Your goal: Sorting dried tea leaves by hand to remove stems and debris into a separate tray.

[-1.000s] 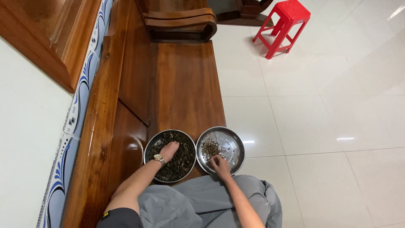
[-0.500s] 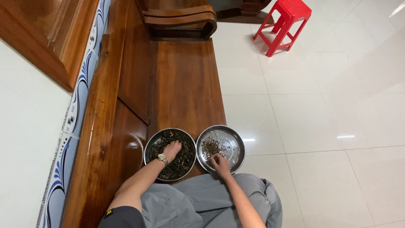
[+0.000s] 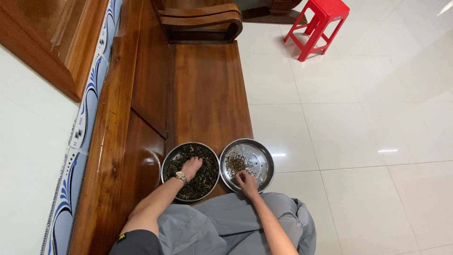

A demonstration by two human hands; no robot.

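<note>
Left hand (image 3: 191,166) rests in the dark leaves (image 3: 204,175) filling the left bowl (image 3: 166,165) on the table (image 3: 207,94); its grip cannot be told. Right hand (image 3: 246,181), fingers pinched together, reaches the sparse pile (image 3: 234,163) in the right bowl (image 3: 265,160), set alongside for easy transfer.

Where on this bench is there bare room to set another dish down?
The wooden bench seat is bare from the two dishes up to the carved armrest. Crowded: the near end, where the dark-leaf dish with the left hand and the steel dish with the right hand sit.
</note>
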